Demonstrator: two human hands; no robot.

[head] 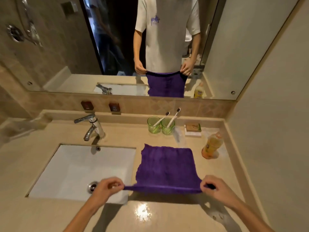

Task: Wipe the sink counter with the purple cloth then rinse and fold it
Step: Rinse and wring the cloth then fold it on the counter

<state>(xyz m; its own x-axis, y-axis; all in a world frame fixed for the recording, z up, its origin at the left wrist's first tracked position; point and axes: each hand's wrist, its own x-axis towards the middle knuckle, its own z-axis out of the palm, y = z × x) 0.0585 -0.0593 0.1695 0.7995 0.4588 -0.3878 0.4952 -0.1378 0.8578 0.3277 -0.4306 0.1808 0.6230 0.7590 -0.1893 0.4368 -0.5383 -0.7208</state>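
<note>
The purple cloth [167, 166] hangs stretched flat above the beige sink counter [167, 213], just right of the white sink basin [80, 171]. My left hand [107, 187] pinches its near left corner and my right hand [215, 188] pinches its near right corner, pulling the near edge taut. The far edge droops toward the counter. The chrome tap [92, 126] stands behind the basin with no water visibly running.
Two green cups [160, 125] with toothbrushes stand at the back of the counter. A soap box [193, 129] and an orange bottle [212, 145] sit at the right. A wall mirror [133, 47] reflects the person and the cloth. A wall closes the right side.
</note>
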